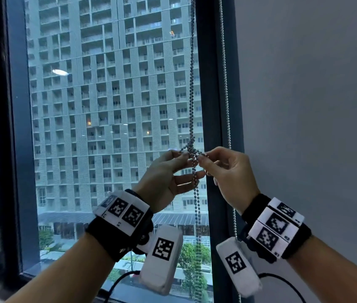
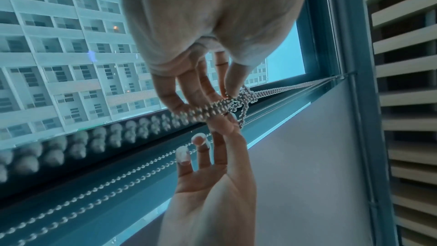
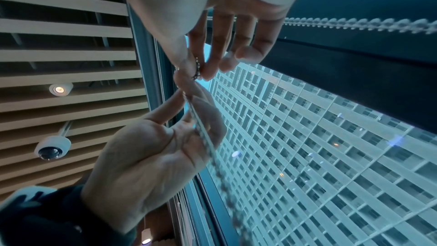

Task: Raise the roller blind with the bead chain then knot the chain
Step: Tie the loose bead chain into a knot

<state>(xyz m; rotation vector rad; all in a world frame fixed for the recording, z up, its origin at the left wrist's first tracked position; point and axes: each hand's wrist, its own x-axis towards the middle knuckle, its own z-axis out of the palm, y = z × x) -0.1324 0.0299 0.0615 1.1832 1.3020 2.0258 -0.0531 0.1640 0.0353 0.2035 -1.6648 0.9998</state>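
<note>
Since the glass shows bare, I judge the raising done (the blind itself is out of frame); knotting remains. My left hand [image 1: 168, 173] pinches one small loop of the bead chain [image 1: 191, 84] between thumb and forefinger, other fingers spread. Between both hands sits the knot [image 1: 191, 150], formed but loose. My right hand [image 1: 227, 171] pinches the opposite loop; tightening looks to be what is left.

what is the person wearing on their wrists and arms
Both forearms are bare, with no sleeves. Each wrist carries a black band topped with white blocks printed with black square markers. A white marked pod hangs under each wrist, trailing a black cable.
</note>
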